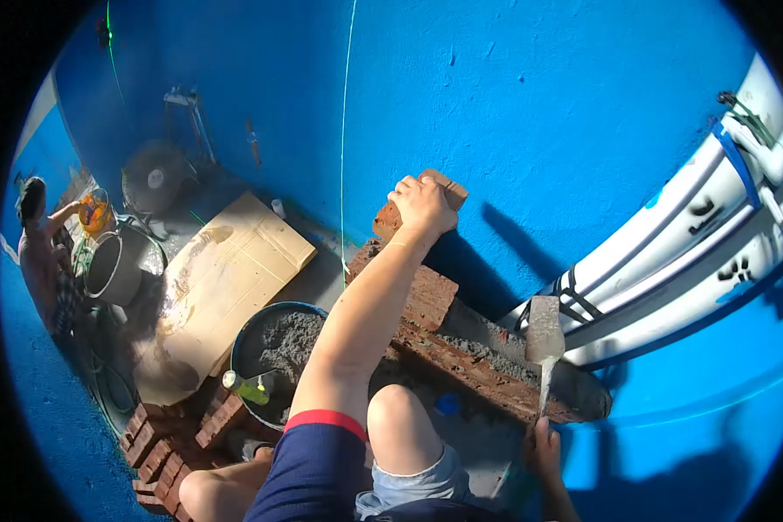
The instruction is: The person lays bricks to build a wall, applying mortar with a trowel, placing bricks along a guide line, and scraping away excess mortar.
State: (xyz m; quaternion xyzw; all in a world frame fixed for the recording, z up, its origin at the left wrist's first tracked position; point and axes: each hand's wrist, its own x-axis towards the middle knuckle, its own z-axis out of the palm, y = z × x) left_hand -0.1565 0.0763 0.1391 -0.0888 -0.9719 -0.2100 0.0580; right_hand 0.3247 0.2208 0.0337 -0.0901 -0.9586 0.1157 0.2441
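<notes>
Gripping a reddish-brown rectangular clay brick (449, 186) from above, the left hand (424, 206) has its fingers bent over the block, partly closed to its width. That brick is at the far end of a low reddish-brown brick wall (428, 300), close to a tall bright-blue painted wall (531, 113); whether it rests on the course beneath cannot be told. The right hand (545, 448), near the lower edge, is curled closed around the handle of a grey metal trowel (545, 329) with a squarish blade, which points away from the body. Beside the blade, a rough strip of wet grey mortar (496, 360) lies along the low wall. To the left of the low wall is a round blue-rimmed tub (243, 335) of mortar, with a yellow-green plastic bottle (250, 390) at its near left side. Past the tub lies a flat tan cardboard sheet (244, 257), and reddish-brown stacked bricks (158, 458) are at lower left. Farther left, another person (36, 270) reaches toward an orange container (93, 214) above a grey bucket (113, 268)
</notes>
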